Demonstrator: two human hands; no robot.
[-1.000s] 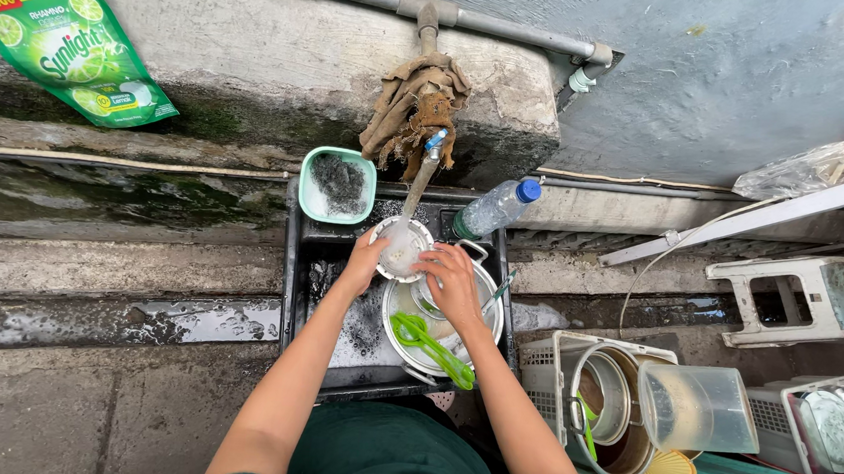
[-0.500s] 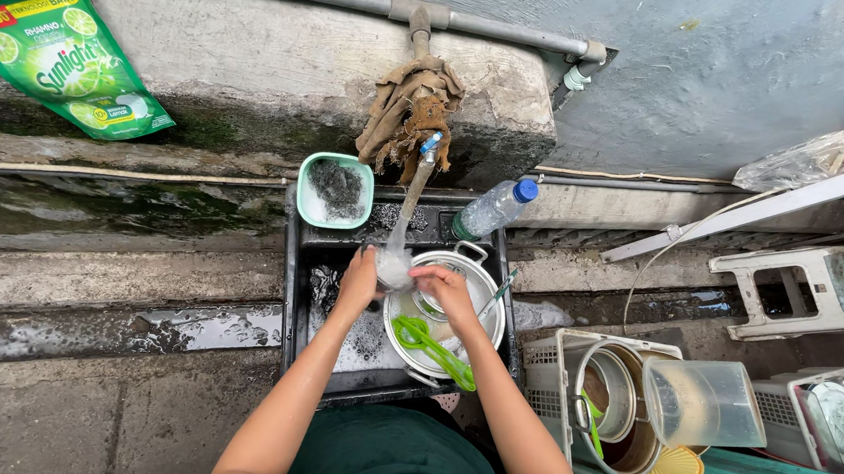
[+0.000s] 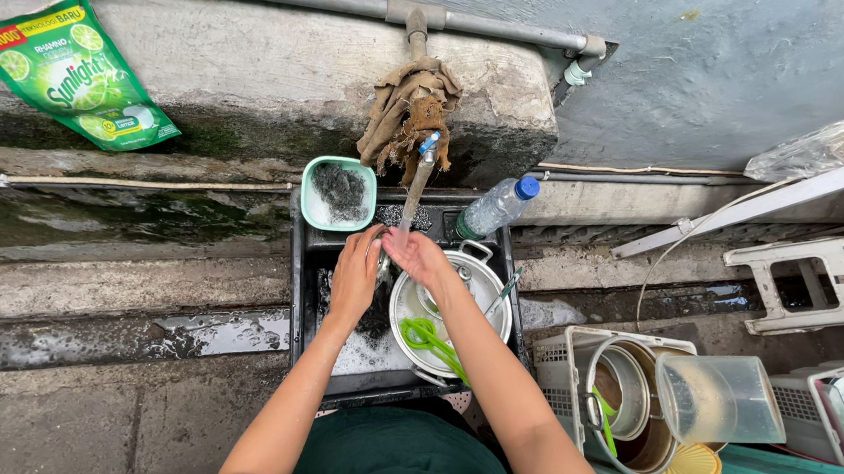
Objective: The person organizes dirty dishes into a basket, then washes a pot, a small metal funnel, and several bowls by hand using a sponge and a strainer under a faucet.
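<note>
Left hand (image 3: 356,274), right hand (image 3: 419,255) (touching) under water stream (image 3: 411,201).

My left hand (image 3: 356,274) and right hand (image 3: 419,255) meet with fingertips nearly touching, both forearms stretched forward and converging. My left palm faces inward, fingers loosely together; my right hand is open, fingers relaxed.

Single head-worn view, looking steeply down.
The camera faces the far wall (image 3: 255,63) from close above the black tub (image 3: 305,258); forearms enter from the near edge.
</note>
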